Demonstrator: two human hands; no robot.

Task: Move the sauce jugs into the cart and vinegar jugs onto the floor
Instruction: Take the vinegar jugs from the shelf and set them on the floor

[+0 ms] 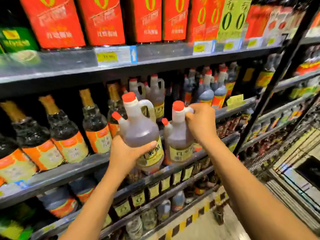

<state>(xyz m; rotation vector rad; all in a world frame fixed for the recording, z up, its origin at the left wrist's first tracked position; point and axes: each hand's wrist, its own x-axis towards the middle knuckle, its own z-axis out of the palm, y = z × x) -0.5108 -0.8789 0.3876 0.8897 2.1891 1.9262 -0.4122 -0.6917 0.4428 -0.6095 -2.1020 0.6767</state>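
At centre frame, before the middle shelf [69,172], our left hand [128,153] cups one rice-vinegar jug [142,129] under its belly to bear the weight, while our right hand [200,123] grips the second jug [178,141] by its handle, both presumably floor-bound.

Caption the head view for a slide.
At the shelf, left hand grips one red-capped vinegar jug by its body; right hand holds a second jug by its handle.
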